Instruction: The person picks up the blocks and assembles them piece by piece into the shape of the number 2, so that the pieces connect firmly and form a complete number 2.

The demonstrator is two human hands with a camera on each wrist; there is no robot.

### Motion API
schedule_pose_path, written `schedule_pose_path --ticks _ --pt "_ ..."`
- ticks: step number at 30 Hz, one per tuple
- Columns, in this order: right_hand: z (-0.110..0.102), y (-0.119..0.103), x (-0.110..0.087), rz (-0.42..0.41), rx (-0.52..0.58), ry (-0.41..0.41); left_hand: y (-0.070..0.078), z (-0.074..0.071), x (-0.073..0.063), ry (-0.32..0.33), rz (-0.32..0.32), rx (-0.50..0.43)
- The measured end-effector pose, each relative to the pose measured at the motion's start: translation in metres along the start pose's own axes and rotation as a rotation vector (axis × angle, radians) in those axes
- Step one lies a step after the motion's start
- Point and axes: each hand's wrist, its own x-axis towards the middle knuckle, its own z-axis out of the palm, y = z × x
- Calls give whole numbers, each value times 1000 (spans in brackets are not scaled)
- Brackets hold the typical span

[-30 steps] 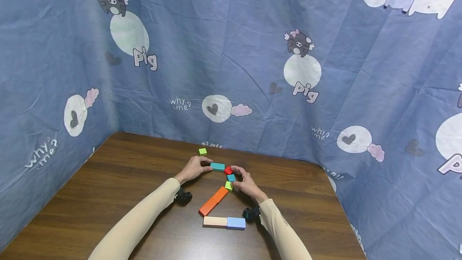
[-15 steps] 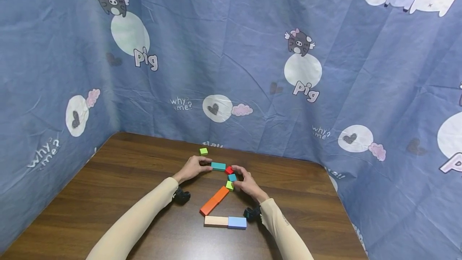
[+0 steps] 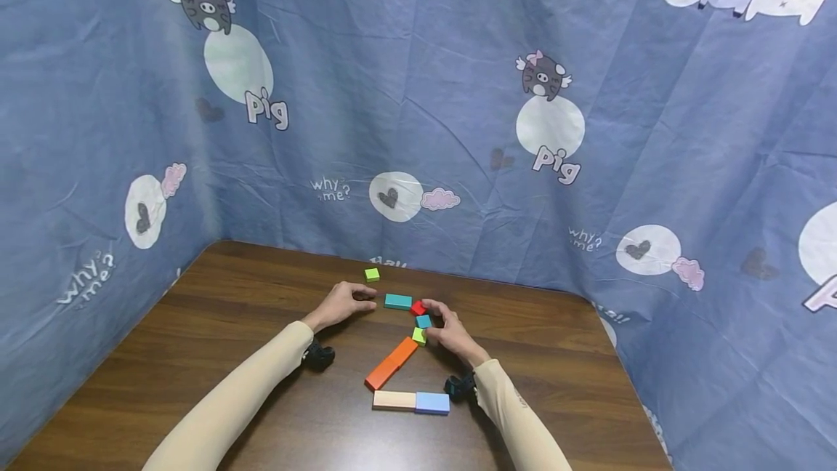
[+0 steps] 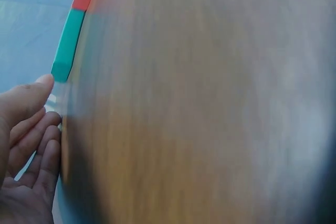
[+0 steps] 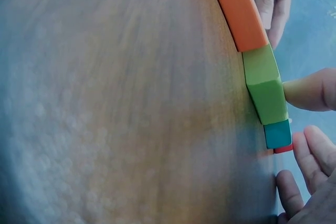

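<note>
In the head view a teal rectangular block [image 3: 398,302] lies end to end with a red cube [image 3: 418,307]. A blue cube [image 3: 423,321] and a lime-green cube [image 3: 419,336] continue the row toward the near side. The left hand [image 3: 339,306] is just left of the teal block and holds nothing, fingers loosely spread. The right hand [image 3: 451,333] curves along the outer side of the cubes. Its thumb is at the lime cube [image 5: 265,87] in the right wrist view, and a fingertip is close to the red cube; whether it presses cannot be seen.
Two orange blocks [image 3: 391,363] run diagonally from the lime cube. Nearer lie a beige block [image 3: 394,400] and a light-blue block [image 3: 432,403], end to end. Another lime block [image 3: 372,275] sits near the back edge of the wooden table [image 3: 261,275]. A patterned blue curtain [image 3: 418,115] hangs behind.
The left hand has drawn back leftward from the end of the teal block, leaving a gap. The right hand has stayed at the cubes. The blocks keep their arrangement; the view shifted slightly.
</note>
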Motion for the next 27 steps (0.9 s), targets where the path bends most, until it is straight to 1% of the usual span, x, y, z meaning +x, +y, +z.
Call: schedule_pose_path --ticks 2,3,7,11,15,18,21,27 --pt "-1 5 2 6 0 6 -1 -5 -1 4 3 13" --pt "-2 6 3 10 8 6 -1 -8 -1 8 -6 16" --pt "-3 5 3 21 7 5 -5 -19 -2 25 -22 37" --pt "-5 -12 -4 20 2 -9 -8 -27 -2 40 -24 48" --pt "-8 -30 -11 24 0 -23 -11 -32 0 57 -19 63" --pt "-7 -33 -13 24 1 -20 -13 -33 3 65 -27 71" --pt "-6 -32 -13 21 5 -18 -14 -33 5 76 -35 68" --pt "-1 2 1 43 -24 7 -17 -34 11 108 -35 79"
